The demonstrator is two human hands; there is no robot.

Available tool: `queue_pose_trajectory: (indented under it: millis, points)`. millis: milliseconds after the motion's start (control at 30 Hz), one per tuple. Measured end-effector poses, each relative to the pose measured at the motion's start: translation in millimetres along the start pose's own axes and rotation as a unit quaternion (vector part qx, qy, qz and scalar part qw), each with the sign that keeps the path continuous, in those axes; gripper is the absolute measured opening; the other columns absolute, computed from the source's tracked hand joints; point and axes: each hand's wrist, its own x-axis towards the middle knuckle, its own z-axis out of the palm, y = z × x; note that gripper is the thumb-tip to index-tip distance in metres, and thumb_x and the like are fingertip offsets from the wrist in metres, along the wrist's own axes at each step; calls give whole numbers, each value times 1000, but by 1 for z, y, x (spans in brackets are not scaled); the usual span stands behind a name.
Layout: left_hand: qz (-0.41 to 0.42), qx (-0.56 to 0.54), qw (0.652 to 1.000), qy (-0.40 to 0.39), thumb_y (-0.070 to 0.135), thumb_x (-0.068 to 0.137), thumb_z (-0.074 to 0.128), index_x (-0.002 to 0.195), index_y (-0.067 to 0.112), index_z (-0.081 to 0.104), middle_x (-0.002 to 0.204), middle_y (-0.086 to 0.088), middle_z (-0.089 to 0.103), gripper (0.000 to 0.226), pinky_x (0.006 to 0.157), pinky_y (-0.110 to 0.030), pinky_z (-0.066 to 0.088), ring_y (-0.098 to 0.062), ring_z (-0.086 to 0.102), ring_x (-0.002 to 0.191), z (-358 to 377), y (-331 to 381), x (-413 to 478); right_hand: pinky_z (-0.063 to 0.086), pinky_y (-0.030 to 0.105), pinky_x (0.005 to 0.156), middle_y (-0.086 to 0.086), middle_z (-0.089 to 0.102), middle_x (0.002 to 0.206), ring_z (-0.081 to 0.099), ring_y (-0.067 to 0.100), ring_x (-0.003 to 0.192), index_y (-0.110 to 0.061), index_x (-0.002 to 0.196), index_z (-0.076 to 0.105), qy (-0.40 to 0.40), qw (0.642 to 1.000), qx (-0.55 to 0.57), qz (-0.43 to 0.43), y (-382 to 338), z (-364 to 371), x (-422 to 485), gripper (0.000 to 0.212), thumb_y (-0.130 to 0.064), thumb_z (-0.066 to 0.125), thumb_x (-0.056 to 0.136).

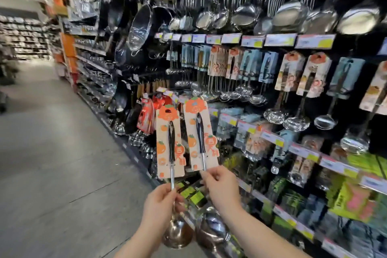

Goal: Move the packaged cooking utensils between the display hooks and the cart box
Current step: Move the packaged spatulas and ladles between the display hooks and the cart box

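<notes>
We are holding two packaged ladles, one per hand, facing the display.

Our left hand [161, 201] is gripping the shaft of the left ladle [170, 144], its card rising at twelve o'clock; our right hand [218, 186] is pinching the shaft of the right ladle [200, 134], card at eleven. We are probably hanging them: next, each card's top needs lining up with a hook among the matching packs [292, 71] at two o'clock. No cart box is showing.
</notes>
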Motion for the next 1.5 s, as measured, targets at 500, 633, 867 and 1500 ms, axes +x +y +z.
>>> queue_pose_trajectory:
  millis: [500,633,867,1500]
  points:
    - [64,36,997,-7,5,93,47,90,6,61,62,-8,62,14,39,-16,38,-12,57,42,23,80,300,47,28,57,1,66,68,65,13,60,-19,79,61,8,999,19,-47,-51,86,311,14,-28,61,89]
    - [50,39,997,-46,9,93,50,81,-1,61,56,-5,61,19,44,-24,42,-17,56,46,48,80,358,53,39,62,5,68,69,67,21,65,-19,76,61,48,998,32,-32,-43,79,361,15,-26,62,89]
    - [83,30,986,-143,8,94,47,74,6,59,54,-1,61,23,45,-28,44,-21,59,47,100,94,457,56,36,62,0,68,62,68,19,60,-19,75,62,159,986,14,-40,-46,58,433,14,-25,64,88]
    - [119,34,914,-385,4,94,44,76,-1,55,54,-5,56,22,41,-22,40,-15,51,41,131,123,625,44,15,38,1,65,64,59,0,41,-11,82,62,398,916,41,-40,-86,102,541,10,-17,63,89]
